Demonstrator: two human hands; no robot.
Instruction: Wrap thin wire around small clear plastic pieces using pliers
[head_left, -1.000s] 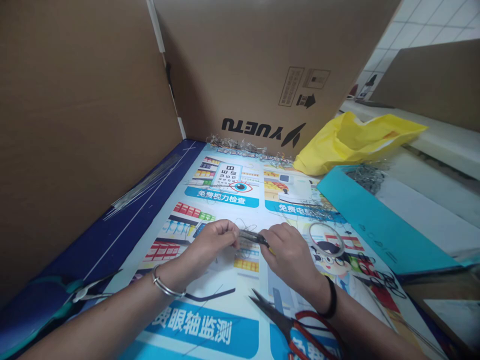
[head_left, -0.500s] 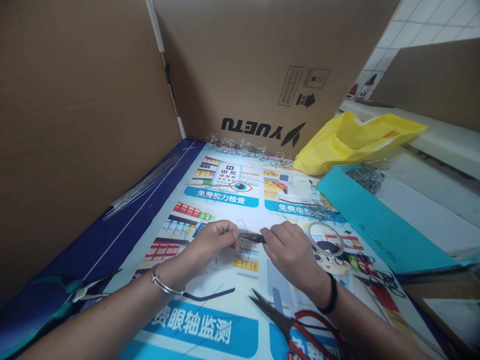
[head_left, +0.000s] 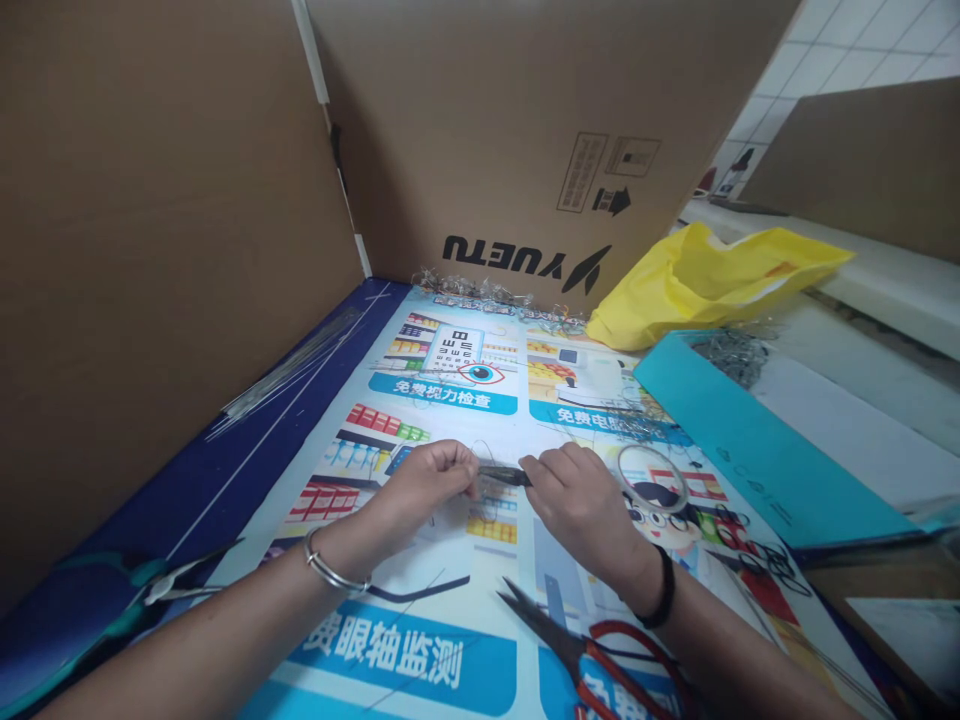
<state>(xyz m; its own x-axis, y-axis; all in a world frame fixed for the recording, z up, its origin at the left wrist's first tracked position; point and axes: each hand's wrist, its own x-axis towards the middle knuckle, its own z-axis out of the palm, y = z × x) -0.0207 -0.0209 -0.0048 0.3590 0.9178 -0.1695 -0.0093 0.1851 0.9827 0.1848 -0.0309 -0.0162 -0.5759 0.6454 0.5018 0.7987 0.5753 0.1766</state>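
My left hand (head_left: 427, 482) and my right hand (head_left: 576, 500) meet over the printed poster (head_left: 450, 400), each pinching one end of a short dark strip (head_left: 504, 474) with thin wire around it. The fingers of both hands are closed on it. A silver bangle sits on my left wrist, a black band on my right. A loose dark strip (head_left: 420, 592) lies on the poster below my left hand.
Red-handled scissors (head_left: 592, 650) lie open by my right forearm. Green-handled pliers (head_left: 161, 582) rest at the left. A roll of clear tape (head_left: 651, 478), a yellow bag (head_left: 705, 280), a teal folder (head_left: 742, 440), wire bundles (head_left: 285, 370) and cardboard walls (head_left: 165, 230) surround the work area.
My right hand has slid a little to the left along the dark strip, closer to my left hand. Nothing else has moved.
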